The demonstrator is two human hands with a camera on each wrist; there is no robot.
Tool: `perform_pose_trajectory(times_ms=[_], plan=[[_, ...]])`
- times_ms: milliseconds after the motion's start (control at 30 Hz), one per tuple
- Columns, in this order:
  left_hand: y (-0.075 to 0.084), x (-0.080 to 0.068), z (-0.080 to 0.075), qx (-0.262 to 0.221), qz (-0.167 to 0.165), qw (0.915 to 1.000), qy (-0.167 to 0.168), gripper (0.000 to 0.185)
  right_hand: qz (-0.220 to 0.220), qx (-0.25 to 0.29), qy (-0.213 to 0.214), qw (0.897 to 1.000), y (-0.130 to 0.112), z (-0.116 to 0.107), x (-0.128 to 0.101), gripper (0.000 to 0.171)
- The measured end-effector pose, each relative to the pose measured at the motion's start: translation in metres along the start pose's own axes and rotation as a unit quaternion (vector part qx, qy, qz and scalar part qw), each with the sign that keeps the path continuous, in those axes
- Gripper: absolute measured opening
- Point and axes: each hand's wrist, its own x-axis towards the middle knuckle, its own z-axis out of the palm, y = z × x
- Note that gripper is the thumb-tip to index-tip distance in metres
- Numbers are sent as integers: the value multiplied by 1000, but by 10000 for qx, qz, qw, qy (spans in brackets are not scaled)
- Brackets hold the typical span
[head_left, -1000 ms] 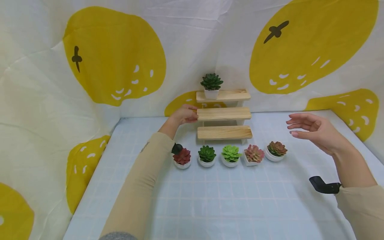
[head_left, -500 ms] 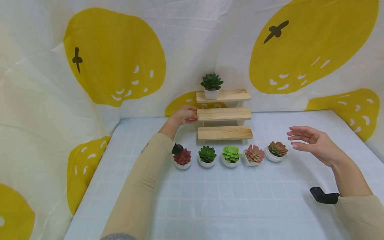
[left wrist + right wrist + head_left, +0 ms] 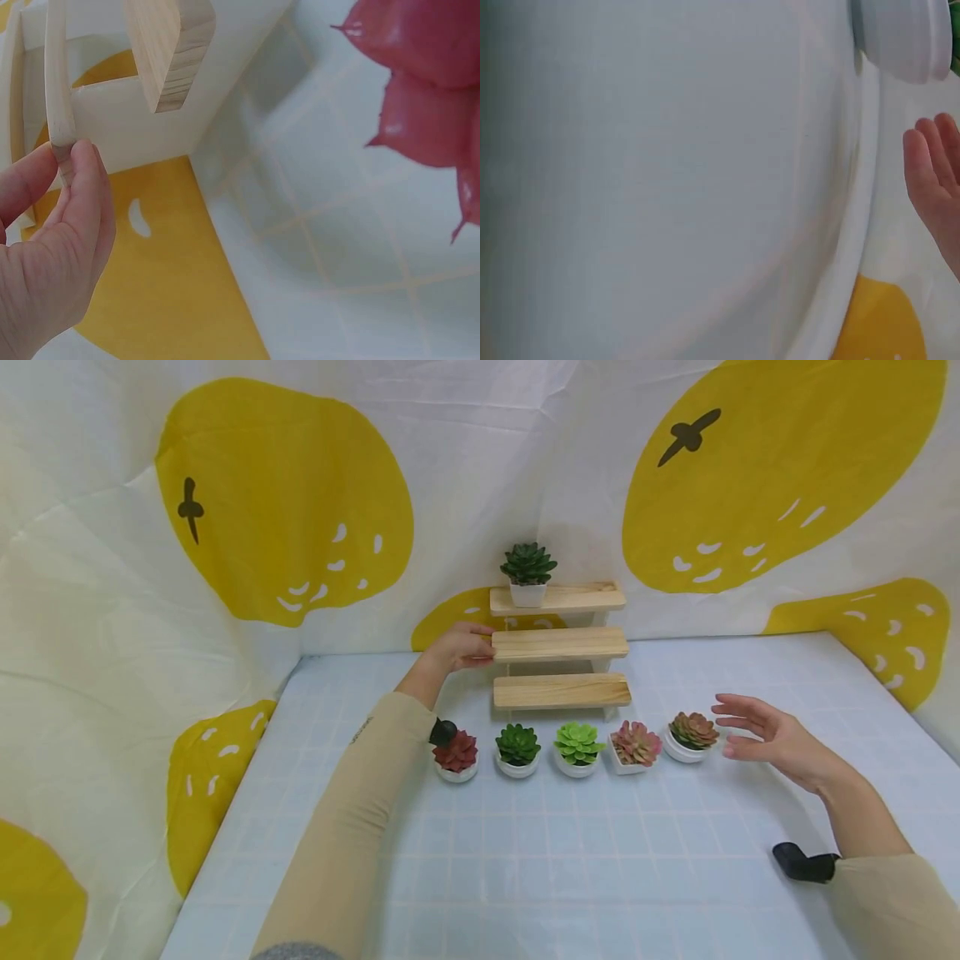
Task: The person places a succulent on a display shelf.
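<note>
My left hand [image 3: 459, 647] pinches the left end of the middle tier of a three-tier wooden shelf [image 3: 558, 645]; in the left wrist view thumb and fingers sit on either side of the board [image 3: 60, 90]. My right hand [image 3: 783, 739] is just right of a brownish-red potted succulent [image 3: 693, 732] in a round white pot, fingers spread from the thumb, holding nothing. In the right wrist view a white pot [image 3: 904, 37] stands a little apart from the fingertips [image 3: 916, 142]. A dark green succulent in a square pot [image 3: 528, 596] stands on the top tier's left side.
In front of the shelf, in a row, stand potted succulents: dark red [image 3: 455, 752], green [image 3: 517, 746], light green [image 3: 577, 745] and pink [image 3: 635, 745]. A pale blue gridded cloth [image 3: 585, 860] covers the table. Behind hangs a white curtain [image 3: 480, 460] with yellow fruit prints.
My right hand has come down toward the table and closer to the brownish-red succulent. The left hand keeps its grip on the shelf, and the plants have not moved.
</note>
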Motion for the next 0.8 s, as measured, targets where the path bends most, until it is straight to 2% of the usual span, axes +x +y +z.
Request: perform_pose_trajectory(times_ms=[100,367,800], plan=[[0,1,0,24,-4,10000,15,53,151,-212,-139,9996,3,2,1,68],[1,1,-1,70,-44,10000,50,52,353,-258,-414,9982,6,7,5,74],[0,0,-1,2,-45,10000,12,53,939,-921,-534,9899,0,13,15,78]])
